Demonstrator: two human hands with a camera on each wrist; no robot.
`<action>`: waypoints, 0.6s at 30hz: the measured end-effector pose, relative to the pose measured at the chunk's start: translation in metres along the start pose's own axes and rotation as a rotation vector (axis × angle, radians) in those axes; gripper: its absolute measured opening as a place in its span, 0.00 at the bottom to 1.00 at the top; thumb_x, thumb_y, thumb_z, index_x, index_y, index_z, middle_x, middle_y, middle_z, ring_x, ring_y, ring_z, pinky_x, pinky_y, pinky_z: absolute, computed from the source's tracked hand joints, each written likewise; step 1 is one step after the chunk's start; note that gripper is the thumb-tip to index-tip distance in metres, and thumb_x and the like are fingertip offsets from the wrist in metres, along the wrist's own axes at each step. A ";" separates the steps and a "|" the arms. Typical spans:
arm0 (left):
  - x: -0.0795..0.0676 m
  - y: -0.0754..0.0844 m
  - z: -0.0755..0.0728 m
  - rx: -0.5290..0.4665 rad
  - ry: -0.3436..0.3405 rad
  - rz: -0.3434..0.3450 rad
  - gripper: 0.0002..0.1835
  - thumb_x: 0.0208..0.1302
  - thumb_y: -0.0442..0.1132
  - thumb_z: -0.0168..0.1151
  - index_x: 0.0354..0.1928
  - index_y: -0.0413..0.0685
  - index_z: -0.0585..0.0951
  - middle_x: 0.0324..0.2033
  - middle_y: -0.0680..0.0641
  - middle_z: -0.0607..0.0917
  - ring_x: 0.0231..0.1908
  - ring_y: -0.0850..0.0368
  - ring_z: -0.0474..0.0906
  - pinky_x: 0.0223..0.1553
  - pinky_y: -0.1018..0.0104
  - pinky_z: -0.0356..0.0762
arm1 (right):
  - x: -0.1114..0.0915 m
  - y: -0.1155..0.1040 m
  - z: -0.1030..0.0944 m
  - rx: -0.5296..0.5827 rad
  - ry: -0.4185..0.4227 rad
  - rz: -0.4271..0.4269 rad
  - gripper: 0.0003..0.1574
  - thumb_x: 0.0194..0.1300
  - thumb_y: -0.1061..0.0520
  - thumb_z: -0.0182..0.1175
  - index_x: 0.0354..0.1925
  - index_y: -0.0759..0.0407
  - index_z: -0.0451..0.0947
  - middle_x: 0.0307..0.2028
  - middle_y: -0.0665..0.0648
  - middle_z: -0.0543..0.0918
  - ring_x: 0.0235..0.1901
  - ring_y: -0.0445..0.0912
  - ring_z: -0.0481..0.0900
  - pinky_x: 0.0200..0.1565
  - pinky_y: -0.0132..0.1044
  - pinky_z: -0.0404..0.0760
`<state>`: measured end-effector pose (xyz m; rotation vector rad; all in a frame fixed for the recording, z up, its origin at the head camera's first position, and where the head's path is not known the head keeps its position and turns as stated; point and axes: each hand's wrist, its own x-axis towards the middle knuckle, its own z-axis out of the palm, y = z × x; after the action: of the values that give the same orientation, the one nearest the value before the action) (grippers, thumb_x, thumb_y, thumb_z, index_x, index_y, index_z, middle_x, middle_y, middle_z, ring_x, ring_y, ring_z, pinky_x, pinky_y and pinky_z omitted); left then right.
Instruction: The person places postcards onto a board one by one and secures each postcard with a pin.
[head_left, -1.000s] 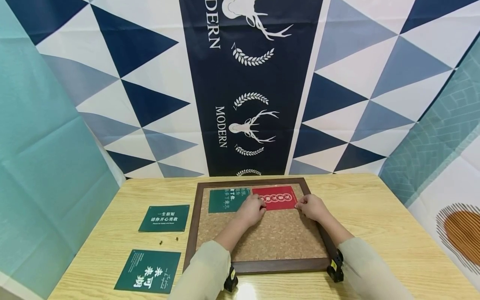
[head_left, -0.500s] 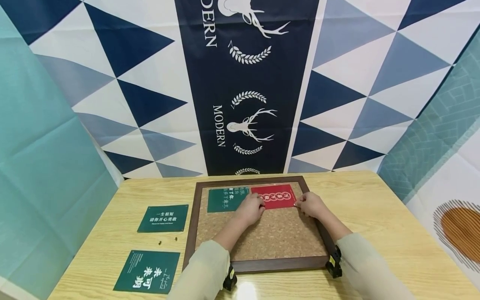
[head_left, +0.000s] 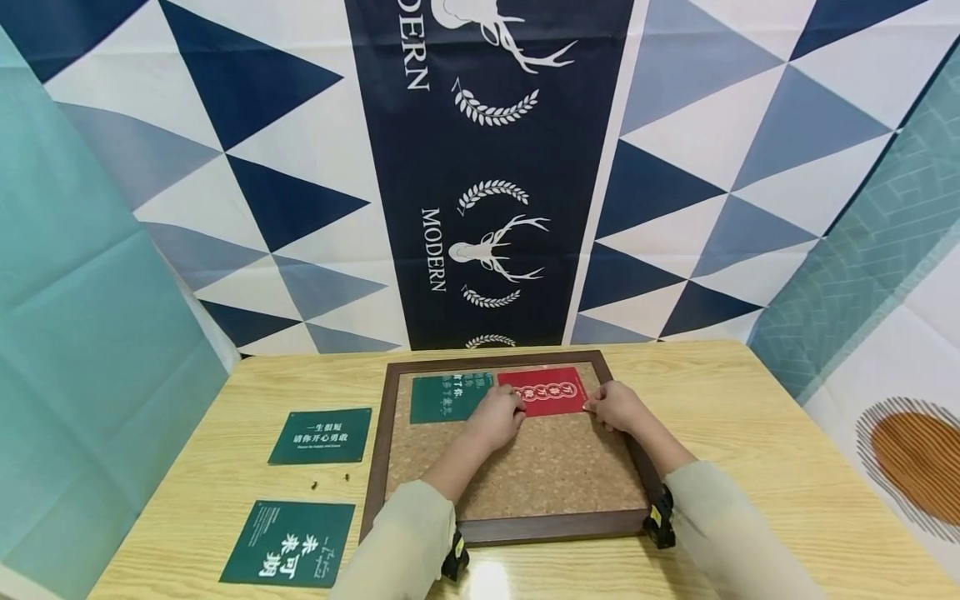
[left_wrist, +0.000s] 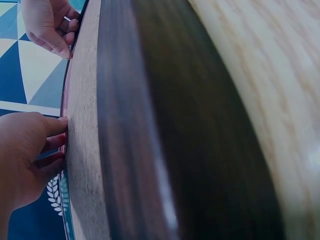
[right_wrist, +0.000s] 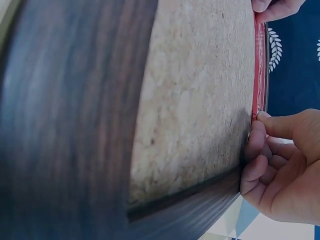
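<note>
A red card (head_left: 553,392) with white lettering lies at the top right of a brown-framed corkboard (head_left: 525,479). My right hand (head_left: 617,407) pinches its lower right corner; in the right wrist view the thumb (right_wrist: 280,124) and forefinger meet right at the red edge. At the card's lower left, my left hand (head_left: 495,419) rests with its fingertips on the card, covering that corner. The left wrist view shows the left-hand fingers (left_wrist: 54,126) bent gently down onto the board's surface. Beside the red card is a green card (head_left: 442,400), partly behind the left hand.
Two more green cards, one farther back (head_left: 320,436) and one nearer (head_left: 288,543), lie on the wooden table (head_left: 750,433) left of the board. Between them sit two small dark bits (head_left: 314,485). A patterned cloth (head_left: 487,167) hangs behind the table.
The head view has drifted slightly, shifting everything a little to the left. Both hands keep their places at the red card's lower corners.
</note>
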<state>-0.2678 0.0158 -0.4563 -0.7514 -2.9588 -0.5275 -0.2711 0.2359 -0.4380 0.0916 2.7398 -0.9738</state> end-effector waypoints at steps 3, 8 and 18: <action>0.000 0.000 0.000 0.007 0.004 0.000 0.08 0.64 0.39 0.58 0.40 0.48 0.85 0.37 0.50 0.79 0.44 0.55 0.75 0.48 0.66 0.76 | 0.001 0.000 0.000 -0.001 -0.002 -0.004 0.13 0.67 0.60 0.53 0.25 0.64 0.73 0.16 0.52 0.72 0.14 0.40 0.68 0.18 0.30 0.69; -0.001 -0.001 -0.001 0.003 0.003 -0.004 0.08 0.64 0.39 0.59 0.39 0.48 0.85 0.37 0.50 0.79 0.44 0.55 0.75 0.48 0.66 0.76 | 0.003 0.000 0.001 -0.004 -0.008 0.002 0.13 0.67 0.60 0.53 0.26 0.64 0.75 0.17 0.52 0.73 0.14 0.40 0.69 0.18 0.31 0.70; 0.001 0.000 0.000 0.016 -0.004 -0.011 0.08 0.64 0.39 0.59 0.39 0.48 0.85 0.37 0.50 0.79 0.43 0.55 0.75 0.47 0.66 0.76 | 0.003 -0.001 0.002 -0.013 -0.004 0.008 0.15 0.67 0.61 0.53 0.23 0.63 0.72 0.16 0.52 0.72 0.14 0.40 0.68 0.17 0.30 0.70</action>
<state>-0.2686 0.0156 -0.4561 -0.7365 -2.9683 -0.5035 -0.2737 0.2339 -0.4396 0.0983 2.7397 -0.9532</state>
